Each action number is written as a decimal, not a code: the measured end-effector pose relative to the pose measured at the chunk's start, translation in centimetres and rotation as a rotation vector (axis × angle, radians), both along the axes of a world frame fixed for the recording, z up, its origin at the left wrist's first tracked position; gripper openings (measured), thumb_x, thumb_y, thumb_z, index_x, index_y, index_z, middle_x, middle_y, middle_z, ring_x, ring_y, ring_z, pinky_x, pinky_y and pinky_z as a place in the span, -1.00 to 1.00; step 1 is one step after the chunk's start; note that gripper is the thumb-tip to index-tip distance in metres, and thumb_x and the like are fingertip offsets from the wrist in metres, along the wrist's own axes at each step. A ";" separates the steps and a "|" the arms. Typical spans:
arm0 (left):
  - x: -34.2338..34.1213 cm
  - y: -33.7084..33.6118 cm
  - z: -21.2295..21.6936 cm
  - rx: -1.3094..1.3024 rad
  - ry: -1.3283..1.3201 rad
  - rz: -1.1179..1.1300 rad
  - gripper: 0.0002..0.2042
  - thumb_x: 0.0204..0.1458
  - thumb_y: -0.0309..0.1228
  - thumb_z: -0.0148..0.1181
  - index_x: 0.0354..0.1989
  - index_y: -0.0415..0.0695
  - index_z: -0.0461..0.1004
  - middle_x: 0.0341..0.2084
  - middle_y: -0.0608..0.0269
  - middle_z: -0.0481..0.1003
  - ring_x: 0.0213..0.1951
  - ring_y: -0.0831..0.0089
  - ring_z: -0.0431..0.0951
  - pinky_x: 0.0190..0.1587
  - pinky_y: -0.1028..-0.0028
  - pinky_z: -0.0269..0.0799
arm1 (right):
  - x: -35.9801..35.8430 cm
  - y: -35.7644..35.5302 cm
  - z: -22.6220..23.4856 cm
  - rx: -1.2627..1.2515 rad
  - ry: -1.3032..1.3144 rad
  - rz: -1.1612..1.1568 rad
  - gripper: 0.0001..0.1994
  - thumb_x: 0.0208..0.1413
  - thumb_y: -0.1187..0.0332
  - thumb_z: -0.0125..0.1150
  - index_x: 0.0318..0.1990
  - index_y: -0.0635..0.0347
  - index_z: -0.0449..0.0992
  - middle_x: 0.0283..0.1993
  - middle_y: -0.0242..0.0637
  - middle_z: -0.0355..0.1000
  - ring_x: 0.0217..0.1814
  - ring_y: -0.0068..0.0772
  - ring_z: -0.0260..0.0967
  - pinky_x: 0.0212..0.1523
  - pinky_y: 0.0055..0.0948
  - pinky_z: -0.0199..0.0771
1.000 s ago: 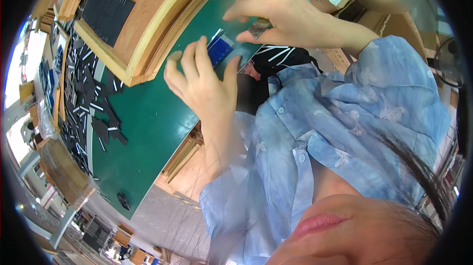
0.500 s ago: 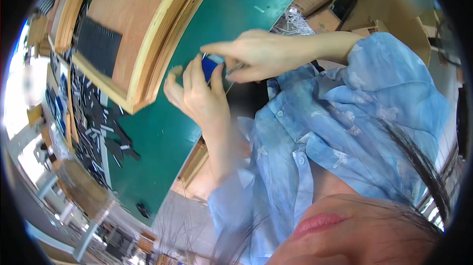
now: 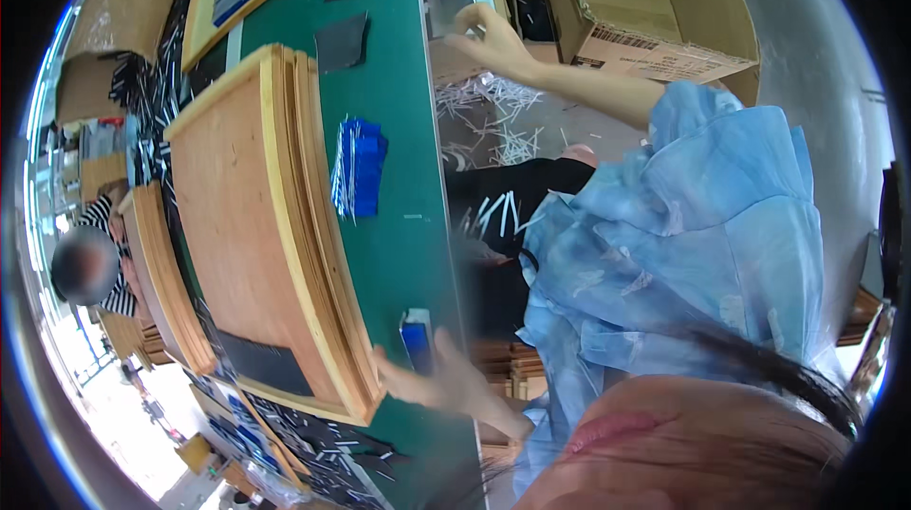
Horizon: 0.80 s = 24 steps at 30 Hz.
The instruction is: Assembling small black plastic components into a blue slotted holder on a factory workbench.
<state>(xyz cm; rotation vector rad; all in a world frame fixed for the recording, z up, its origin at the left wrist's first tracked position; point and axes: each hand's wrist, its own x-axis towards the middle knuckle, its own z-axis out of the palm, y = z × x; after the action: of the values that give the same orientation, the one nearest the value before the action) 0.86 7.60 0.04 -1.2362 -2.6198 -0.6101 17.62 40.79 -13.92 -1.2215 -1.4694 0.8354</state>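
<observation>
My left hand (image 3: pixel 441 385), blurred by motion, is low over the green table (image 3: pixel 380 268) with thumb and forefinger spread apart. Between those fingers lies a small blue piece (image 3: pixel 416 344) with a pale end; it seems to rest on the table. Out past the table's edge, my right hand (image 3: pixel 498 47) is raised with the fingers curled toward the thumb in a loose pinch. Whatever is in that pinch, if anything, is too small to see. A bundle of blue pieces with white strips (image 3: pixel 359 168) sits farther up the table.
Stacked wooden trays (image 3: pixel 242 197) fill the left side. Dark sheets (image 3: pixel 342 40) lie beyond the blue bundle. White strips (image 3: pixel 493 111) litter the floor near a large cardboard box (image 3: pixel 655 45). Another person in a striped top (image 3: pixel 119 296) is at the far left.
My hands have parted. The right has swung away past the table's edge, while the left has lowered with the blue piece, its fingers now spread. The view has turned.
</observation>
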 end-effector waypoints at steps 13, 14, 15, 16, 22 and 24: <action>-2.8 -7.7 0.9 0.307 0.088 0.723 -0.57 0.13 -0.31 0.05 0.12 -0.28 0.29 0.08 0.02 0.34 0.12 0.21 0.33 0.17 0.32 0.19 | -7.1 16.7 -13.0 -0.291 -0.806 -0.109 -0.33 -0.13 0.03 0.27 0.09 0.19 0.20 0.01 0.10 0.33 0.01 0.12 0.34 -0.07 -0.04 0.39; -3.4 -8.8 0.3 0.414 0.051 0.711 -0.60 0.14 -0.36 0.03 0.13 -0.29 0.28 0.09 0.03 0.34 0.13 0.23 0.32 0.17 0.35 0.19 | -7.4 17.0 -13.1 -0.257 -0.816 -0.082 -0.33 -0.13 0.03 0.27 0.09 0.19 0.20 0.01 0.10 0.33 0.01 0.12 0.34 -0.07 -0.04 0.39; -3.5 -8.9 0.7 0.399 0.040 0.772 -0.60 0.14 -0.41 0.03 0.13 -0.30 0.27 0.09 0.04 0.33 0.12 0.26 0.32 0.17 0.36 0.18 | -8.3 17.4 -13.3 -0.214 -0.823 -0.052 -0.33 -0.13 0.03 0.27 0.10 0.18 0.20 0.01 0.10 0.33 0.01 0.12 0.34 -0.06 -0.04 0.39; -4.0 -10.5 0.3 0.414 0.066 0.803 -0.61 0.14 -0.39 0.05 0.11 -0.31 0.29 0.06 0.09 0.37 0.10 0.33 0.35 0.18 0.40 0.19 | -9.0 17.9 -13.4 -0.176 -0.829 -0.017 -0.33 -0.13 0.03 0.27 0.10 0.18 0.19 0.01 0.10 0.32 0.01 0.12 0.34 -0.06 -0.04 0.39; -7.7 -17.3 -1.4 0.486 0.047 0.961 -0.62 0.12 -0.30 0.08 0.04 -0.29 0.37 0.00 0.07 0.41 0.02 0.25 0.38 0.12 0.35 0.22 | -10.5 19.7 -13.0 -0.054 -0.864 0.111 -0.32 -0.12 0.03 0.26 0.12 0.16 0.17 0.02 0.10 0.32 0.00 0.12 0.34 -0.06 -0.05 0.39; -9.9 -19.1 -1.4 0.361 0.081 0.969 -0.60 0.11 -0.27 0.10 0.03 -0.29 0.38 -0.01 0.04 0.42 0.02 0.22 0.39 0.11 0.33 0.24 | -11.0 19.6 -12.9 -0.047 -0.866 0.128 -0.31 -0.12 0.03 0.26 0.13 0.16 0.17 0.02 0.10 0.32 0.00 0.12 0.35 -0.05 -0.05 0.39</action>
<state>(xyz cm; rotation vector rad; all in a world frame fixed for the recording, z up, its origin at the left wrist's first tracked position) -9.03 -11.53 -1.32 0.1460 -2.4653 -0.7303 6.66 60.41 -26.78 -1.6410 -2.2348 0.4154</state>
